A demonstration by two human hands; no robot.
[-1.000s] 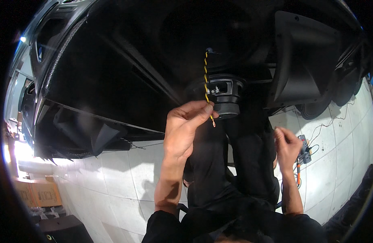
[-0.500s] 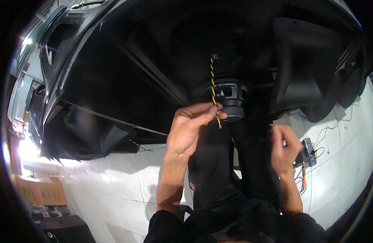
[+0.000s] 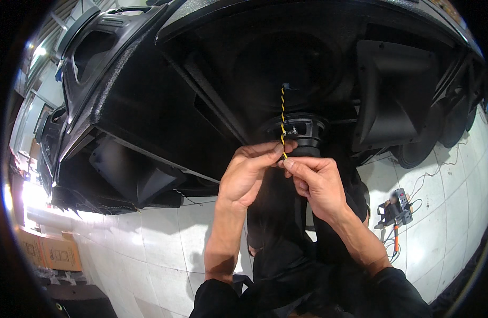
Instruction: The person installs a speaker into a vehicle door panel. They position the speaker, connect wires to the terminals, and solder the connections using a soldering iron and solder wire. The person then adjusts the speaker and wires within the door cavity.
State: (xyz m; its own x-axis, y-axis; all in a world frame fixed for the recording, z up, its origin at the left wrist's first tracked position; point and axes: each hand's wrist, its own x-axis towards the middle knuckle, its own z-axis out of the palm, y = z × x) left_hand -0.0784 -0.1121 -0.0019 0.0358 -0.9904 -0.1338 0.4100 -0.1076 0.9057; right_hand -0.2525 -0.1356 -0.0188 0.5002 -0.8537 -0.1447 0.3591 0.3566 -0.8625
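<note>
Two hands, one twisted cable [image 3: 283, 114], one round speaker driver [image 3: 315, 129] just beyond the hands, and two black horns: one [image 3: 395, 100] beyond and right of them, the other [image 3: 130, 169] to their left. The left hand [image 3: 245, 170] pinches the cable between closed thumb and fingers; the right hand [image 3: 322, 184], half a second ago well apart, now pinches its near end, fingertips almost meeting. The bare copper tip that showed then is hidden. Yellow and black strands spiral together, running nearly straight from the dark cabinet [image 3: 244, 45] to the hands.
</note>
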